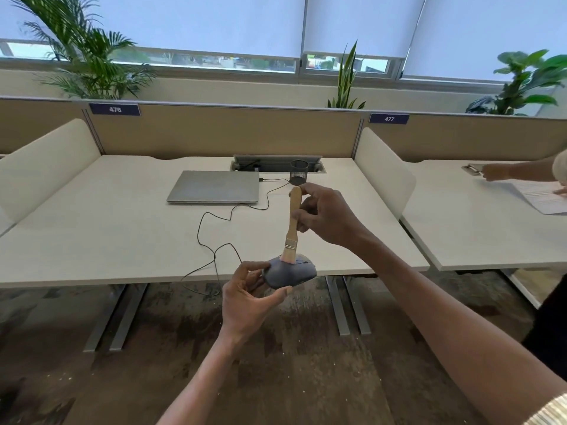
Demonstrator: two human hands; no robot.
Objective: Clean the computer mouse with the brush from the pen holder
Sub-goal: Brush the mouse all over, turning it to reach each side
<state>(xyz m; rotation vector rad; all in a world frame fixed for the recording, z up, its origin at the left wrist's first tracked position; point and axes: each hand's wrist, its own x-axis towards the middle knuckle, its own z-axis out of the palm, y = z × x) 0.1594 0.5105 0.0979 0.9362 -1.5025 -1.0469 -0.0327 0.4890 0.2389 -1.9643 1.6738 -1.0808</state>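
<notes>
We counted one mouse (290,273), one brush (292,223), one holder (299,172) and one closed laptop (214,187). Our left hand (245,297) was closed around the mouse, holding it in the air just past the desk's (107,228) near edge. Our right hand (325,217) pinched the brush handle, upright, bristles touching the mouse's top. The holder stood at the desk's back edge, right of the laptop. One cable (214,240) trailed across the desk and over the near edge; the left half lay open.
</notes>
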